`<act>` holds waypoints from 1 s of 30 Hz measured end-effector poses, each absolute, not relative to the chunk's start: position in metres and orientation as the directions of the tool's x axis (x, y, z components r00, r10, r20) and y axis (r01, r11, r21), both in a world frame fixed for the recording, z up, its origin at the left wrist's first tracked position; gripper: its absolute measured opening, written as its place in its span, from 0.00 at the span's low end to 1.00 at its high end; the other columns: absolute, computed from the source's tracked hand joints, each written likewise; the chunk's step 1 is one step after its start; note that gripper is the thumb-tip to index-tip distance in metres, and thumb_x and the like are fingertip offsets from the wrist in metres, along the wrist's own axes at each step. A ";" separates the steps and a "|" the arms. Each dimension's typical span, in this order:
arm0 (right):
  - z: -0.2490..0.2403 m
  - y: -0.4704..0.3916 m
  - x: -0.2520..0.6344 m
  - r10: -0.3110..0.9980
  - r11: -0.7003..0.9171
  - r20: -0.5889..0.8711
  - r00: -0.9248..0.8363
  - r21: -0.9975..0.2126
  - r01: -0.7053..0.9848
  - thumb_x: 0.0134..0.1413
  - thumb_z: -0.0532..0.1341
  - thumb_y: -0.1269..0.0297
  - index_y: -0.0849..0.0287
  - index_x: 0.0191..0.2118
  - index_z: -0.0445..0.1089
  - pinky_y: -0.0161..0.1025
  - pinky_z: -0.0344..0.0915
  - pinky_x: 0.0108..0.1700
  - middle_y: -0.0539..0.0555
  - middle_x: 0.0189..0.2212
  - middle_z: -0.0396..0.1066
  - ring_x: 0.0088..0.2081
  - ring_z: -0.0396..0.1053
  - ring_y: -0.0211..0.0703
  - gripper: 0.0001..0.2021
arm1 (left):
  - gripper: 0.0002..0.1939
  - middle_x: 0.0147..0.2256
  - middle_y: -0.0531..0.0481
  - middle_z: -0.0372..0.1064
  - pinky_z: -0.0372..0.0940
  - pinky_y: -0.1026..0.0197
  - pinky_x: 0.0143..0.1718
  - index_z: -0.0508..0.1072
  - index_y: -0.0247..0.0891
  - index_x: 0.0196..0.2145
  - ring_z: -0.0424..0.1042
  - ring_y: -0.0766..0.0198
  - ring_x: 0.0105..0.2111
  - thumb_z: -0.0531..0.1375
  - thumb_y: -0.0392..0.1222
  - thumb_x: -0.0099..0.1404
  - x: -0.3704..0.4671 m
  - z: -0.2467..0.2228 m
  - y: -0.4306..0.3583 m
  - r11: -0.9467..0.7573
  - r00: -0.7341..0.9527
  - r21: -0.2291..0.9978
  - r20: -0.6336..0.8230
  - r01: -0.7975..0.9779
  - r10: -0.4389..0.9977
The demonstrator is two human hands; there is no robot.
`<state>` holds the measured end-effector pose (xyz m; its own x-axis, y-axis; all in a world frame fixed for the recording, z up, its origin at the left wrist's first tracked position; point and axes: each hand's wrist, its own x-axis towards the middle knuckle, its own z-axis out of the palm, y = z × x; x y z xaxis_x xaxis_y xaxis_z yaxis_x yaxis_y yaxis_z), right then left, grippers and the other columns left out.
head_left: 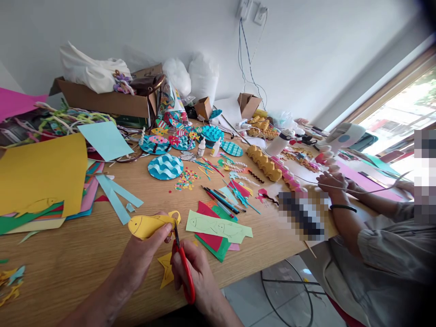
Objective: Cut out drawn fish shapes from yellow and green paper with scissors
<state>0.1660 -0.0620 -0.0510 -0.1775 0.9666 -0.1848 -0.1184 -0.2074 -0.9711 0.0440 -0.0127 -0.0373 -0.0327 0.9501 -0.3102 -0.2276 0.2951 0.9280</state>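
Your left hand pinches the yellow fish near its tail, thumb on top, over the near part of the table. Your right hand is closed around the red handles of the scissors, whose blades are at the fish's tail, where a curl of yellow paper stands up. Taking the fish as your landmark, a yellow scrap lies nearer you, partly hidden by your right hand. Right of the fish, the pale green strip, with two fish drawn on it, rests across red and green paper. Beyond that strip side are the pencils. Blue strips lie just beyond the fish to the left, the big yellow sheet farther left. Straight beyond it you have the wavy disc and confetti. Well off to the fish's right are another person's hands.
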 end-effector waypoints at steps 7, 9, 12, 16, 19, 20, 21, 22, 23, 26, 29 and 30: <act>-0.045 -0.062 0.167 0.968 -0.203 -0.187 -0.166 -0.976 -0.084 0.55 0.58 0.52 0.57 0.21 0.55 0.30 0.49 0.20 0.43 0.15 0.53 0.18 0.51 0.32 0.19 | 0.09 0.23 0.57 0.68 0.63 0.60 0.34 0.73 0.40 0.26 0.64 0.61 0.29 0.65 0.44 0.46 0.044 -0.034 -0.013 0.280 -0.018 0.937 -0.290 -0.209 0.957; -0.044 -0.062 0.168 0.968 -0.204 -0.190 -0.164 -0.976 -0.072 0.55 0.58 0.51 0.57 0.20 0.55 0.31 0.48 0.20 0.43 0.15 0.52 0.18 0.51 0.32 0.20 | 0.09 0.23 0.57 0.68 0.63 0.60 0.33 0.72 0.40 0.26 0.64 0.61 0.29 0.65 0.44 0.46 0.044 -0.032 -0.013 0.281 -0.019 0.939 -0.290 -0.197 0.957; -0.044 -0.062 0.168 0.970 -0.194 -0.185 -0.158 -0.980 -0.042 0.55 0.57 0.52 0.57 0.20 0.55 0.31 0.47 0.21 0.43 0.15 0.52 0.19 0.50 0.32 0.19 | 0.08 0.23 0.57 0.67 0.63 0.60 0.33 0.72 0.40 0.26 0.64 0.61 0.29 0.65 0.44 0.46 0.043 -0.031 -0.011 0.280 -0.002 0.945 -0.285 -0.166 0.959; -0.047 -0.061 0.169 0.975 -0.168 -0.164 -0.149 -0.986 -0.019 0.54 0.55 0.58 0.57 0.20 0.55 0.32 0.46 0.22 0.43 0.16 0.51 0.20 0.48 0.33 0.15 | 0.08 0.22 0.57 0.66 0.62 0.60 0.33 0.71 0.40 0.25 0.63 0.62 0.29 0.63 0.45 0.48 0.040 -0.029 -0.010 0.271 0.042 0.955 -0.267 -0.118 0.963; -0.049 -0.061 0.170 0.976 -0.163 -0.159 -0.152 -0.987 -0.013 0.53 0.54 0.60 0.57 0.20 0.55 0.33 0.46 0.22 0.44 0.17 0.51 0.21 0.48 0.33 0.14 | 0.07 0.21 0.57 0.64 0.61 0.60 0.32 0.70 0.41 0.23 0.62 0.62 0.28 0.62 0.46 0.49 0.038 -0.027 -0.009 0.260 0.084 0.962 -0.253 -0.082 0.964; -0.049 -0.061 0.171 0.975 -0.164 -0.161 -0.152 -0.986 -0.011 0.53 0.54 0.60 0.57 0.20 0.55 0.33 0.45 0.22 0.44 0.17 0.50 0.21 0.47 0.33 0.14 | 0.07 0.21 0.58 0.64 0.61 0.61 0.31 0.69 0.41 0.23 0.62 0.62 0.27 0.62 0.46 0.50 0.038 -0.026 -0.008 0.257 0.098 0.964 -0.250 -0.072 0.963; -0.050 -0.061 0.171 0.974 -0.167 -0.164 -0.154 -0.986 -0.007 0.53 0.54 0.60 0.57 0.20 0.55 0.33 0.45 0.22 0.44 0.17 0.50 0.21 0.47 0.33 0.14 | 0.07 0.21 0.58 0.64 0.61 0.61 0.31 0.69 0.41 0.23 0.62 0.62 0.27 0.62 0.46 0.50 0.037 -0.026 -0.008 0.256 0.111 0.965 -0.247 -0.066 0.963; -0.050 -0.061 0.172 0.974 -0.168 -0.165 -0.157 -0.986 -0.004 0.53 0.55 0.60 0.57 0.20 0.54 0.33 0.45 0.23 0.44 0.17 0.50 0.21 0.47 0.33 0.14 | 0.07 0.21 0.58 0.64 0.61 0.61 0.31 0.69 0.41 0.23 0.62 0.63 0.27 0.62 0.46 0.51 0.037 -0.025 -0.007 0.252 0.124 0.966 -0.243 -0.063 0.962; -0.050 -0.061 0.172 0.974 -0.164 -0.162 -0.160 -0.986 -0.001 0.53 0.55 0.59 0.57 0.20 0.54 0.33 0.45 0.23 0.44 0.17 0.50 0.21 0.47 0.33 0.15 | 0.07 0.21 0.58 0.63 0.61 0.61 0.31 0.69 0.41 0.23 0.62 0.63 0.27 0.62 0.46 0.51 0.037 -0.025 -0.006 0.251 0.135 0.966 -0.241 -0.060 0.961; -0.051 -0.060 0.174 0.975 -0.140 -0.141 -0.171 -0.990 0.016 0.55 0.57 0.55 0.57 0.19 0.54 0.33 0.45 0.23 0.44 0.17 0.50 0.22 0.47 0.34 0.18 | 0.07 0.20 0.58 0.62 0.60 0.61 0.31 0.68 0.41 0.21 0.61 0.64 0.26 0.61 0.45 0.50 0.036 -0.022 -0.004 0.258 0.151 0.965 -0.248 -0.049 0.957; -0.053 -0.061 0.175 0.974 -0.131 -0.133 -0.182 -0.991 0.023 0.56 0.58 0.52 0.57 0.20 0.54 0.33 0.44 0.23 0.44 0.18 0.50 0.22 0.47 0.34 0.20 | 0.07 0.19 0.59 0.62 0.59 0.62 0.29 0.68 0.41 0.20 0.61 0.64 0.25 0.61 0.44 0.50 0.035 -0.020 -0.001 0.264 0.176 0.964 -0.256 -0.023 0.950; -0.054 -0.061 0.175 0.973 -0.133 -0.135 -0.186 -0.991 0.021 0.57 0.58 0.52 0.57 0.20 0.54 0.33 0.45 0.23 0.44 0.18 0.50 0.22 0.47 0.34 0.20 | 0.06 0.19 0.59 0.62 0.59 0.62 0.29 0.68 0.41 0.21 0.60 0.64 0.25 0.61 0.44 0.50 0.035 -0.020 -0.001 0.264 0.185 0.964 -0.256 -0.016 0.949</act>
